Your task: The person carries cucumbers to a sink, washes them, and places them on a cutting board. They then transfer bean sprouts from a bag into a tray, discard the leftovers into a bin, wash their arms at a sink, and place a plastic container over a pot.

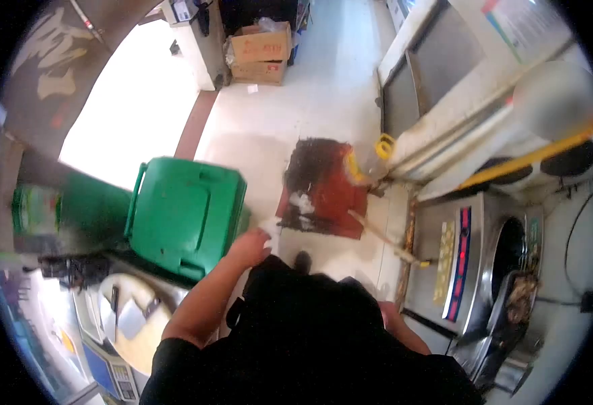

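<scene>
My left hand (249, 248) hangs low beside the front edge of a green wheeled bin (182, 209), its fingers curled. A pale white patch shows at its fingertips, too blurred against the floor to name. The bin's lid is down. Mostly hidden by my dark clothing, my right hand (391, 316) is at my side near the steel stove counter; its fingers do not show. Ahead of my feet lies a worn red and black mat (323, 189) on the tiled floor.
At the mat's right stand a plastic jug with a yellow handle (367, 165) and a wooden stick (384, 236). Cardboard boxes (261, 50) sit farther ahead. A round chopping board (148, 337) with knives is at left; a wok (510, 243) is at right.
</scene>
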`<state>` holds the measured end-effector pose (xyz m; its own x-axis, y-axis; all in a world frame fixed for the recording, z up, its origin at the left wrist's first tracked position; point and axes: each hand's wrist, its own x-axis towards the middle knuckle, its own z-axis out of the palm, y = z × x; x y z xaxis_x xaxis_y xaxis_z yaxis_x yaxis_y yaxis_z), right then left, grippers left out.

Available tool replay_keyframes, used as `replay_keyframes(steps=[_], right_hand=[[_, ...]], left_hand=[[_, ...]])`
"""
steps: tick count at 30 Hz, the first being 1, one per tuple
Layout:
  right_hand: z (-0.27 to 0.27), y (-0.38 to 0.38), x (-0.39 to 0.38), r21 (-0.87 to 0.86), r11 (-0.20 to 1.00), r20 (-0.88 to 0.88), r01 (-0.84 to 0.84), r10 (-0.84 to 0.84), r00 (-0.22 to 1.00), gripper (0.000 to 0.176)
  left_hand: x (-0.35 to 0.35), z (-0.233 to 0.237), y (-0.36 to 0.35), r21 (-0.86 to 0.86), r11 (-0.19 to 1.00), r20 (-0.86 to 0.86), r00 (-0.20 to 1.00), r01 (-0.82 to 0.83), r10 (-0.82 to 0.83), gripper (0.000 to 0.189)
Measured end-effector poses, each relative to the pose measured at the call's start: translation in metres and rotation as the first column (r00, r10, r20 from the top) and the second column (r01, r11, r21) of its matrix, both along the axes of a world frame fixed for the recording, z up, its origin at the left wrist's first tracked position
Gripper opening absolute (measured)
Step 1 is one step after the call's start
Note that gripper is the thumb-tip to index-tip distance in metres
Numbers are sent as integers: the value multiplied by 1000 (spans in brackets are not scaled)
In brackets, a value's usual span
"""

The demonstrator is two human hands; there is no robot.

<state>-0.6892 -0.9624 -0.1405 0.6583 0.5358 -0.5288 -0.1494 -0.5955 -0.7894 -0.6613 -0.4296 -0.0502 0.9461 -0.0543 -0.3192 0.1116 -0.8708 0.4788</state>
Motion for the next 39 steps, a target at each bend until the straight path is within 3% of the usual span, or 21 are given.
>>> replay_keyframes(steps=[2,3,5,6,8,11,12,13,15,18,19,21,23,24,26,29,31,33,36,37,39], right_hand=[[-179,-72,65,-108,837,-353,537,-537,766,21],[-118,-15,130,-323,722,-172,612,-681,712,23],[-55,38,239,-439,823,-10,362,-407,913,24],[-66,49,280,-443,818,-7,367,-413,911,24],[-113,50,361,-246,652,-72,717,-750,657,28],[-16,166,460,-316,413,-60,854,-907,416,35],[-24,166,484,-481,452,14,751,-853,522,43],[-57,166,497,-305,512,119,803,-816,566,42],[-34,216,556,-520,415,-21,747,-880,474,48],[-17,273,656,-466,456,-48,758,-869,493,47],[-31,285,692,-447,438,-50,780,-883,467,47],[-61,298,753,-550,451,-73,703,-864,498,26],[-243,209,761,-377,873,191,309,-253,948,24],[-303,180,778,-339,932,426,127,31,904,23],[-220,238,909,-465,769,4,439,-494,869,24],[-139,306,1098,-584,449,-188,676,-885,426,25],[-116,326,1221,-584,365,-184,726,-930,319,26],[-130,319,1334,-382,405,-210,830,-913,349,30],[-73,338,1500,-198,410,-210,890,-905,370,32],[-73,335,1551,-226,374,-200,900,-922,332,36],[-63,343,1641,-242,311,-189,919,-944,270,41]], left_hand=[[49,-27,41,-41,997,5,998,-65,65,29],[81,-26,65,-51,997,4,998,-66,66,29],[149,-23,114,5,996,-85,992,-88,89,32],[187,-36,138,0,997,-85,993,-82,82,32],[268,-63,188,132,991,-211,975,-35,63,34],[417,-99,244,169,982,-236,971,90,-49,35],[469,-102,256,141,985,-248,967,99,-62,35],[524,-111,267,144,977,-262,958,159,-118,35],[638,-76,280,93,967,-278,939,238,-204,36],[794,-76,284,-54,971,-68,969,233,-236,37],[853,-49,280,-170,977,-181,970,132,-163,36],[946,-42,290,-182,979,-188,974,95,-129,36],[1021,-99,323,-40,986,-46,985,164,-166,36],[1054,-116,341,8,991,-95,986,136,-134,37],[1105,-142,370,101,992,-206,977,70,-48,39],[1133,-199,424,196,930,-493,851,311,-181,39],[1192,-143,416,127,968,-602,792,217,-99,35],[1196,-259,457,-153,948,-582,801,-280,143,32],[1352,-130,404,-86,591,-806,404,-802,431,27],[1417,-106,390,-85,607,-806,413,-790,423,27],[1543,-74,375,-201,396,-808,380,-896,450,22]])
